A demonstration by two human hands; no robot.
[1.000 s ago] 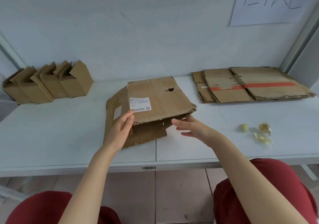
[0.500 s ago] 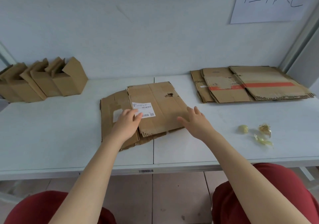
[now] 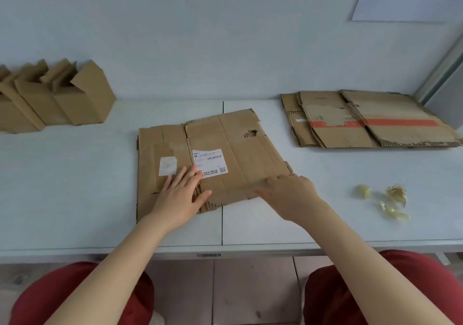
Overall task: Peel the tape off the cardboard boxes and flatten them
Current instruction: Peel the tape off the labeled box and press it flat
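Left hand [image 3: 179, 197] and right hand [image 3: 288, 194] apparently press flattened box [image 3: 240, 154] at near edge.

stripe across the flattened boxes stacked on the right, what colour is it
Orange-red, running across the stripe of the top flattened boxes; the head view shows it clearly.

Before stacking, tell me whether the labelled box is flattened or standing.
Flattened: the labelled box lies level on the table, left hand and right hand on it.

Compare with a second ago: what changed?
The box went from half raised to flat on the table. The left hand moved onto it and presses down; the right hand came onto its near edge. Flat stack, standing boxes, tape scraps unchanged.
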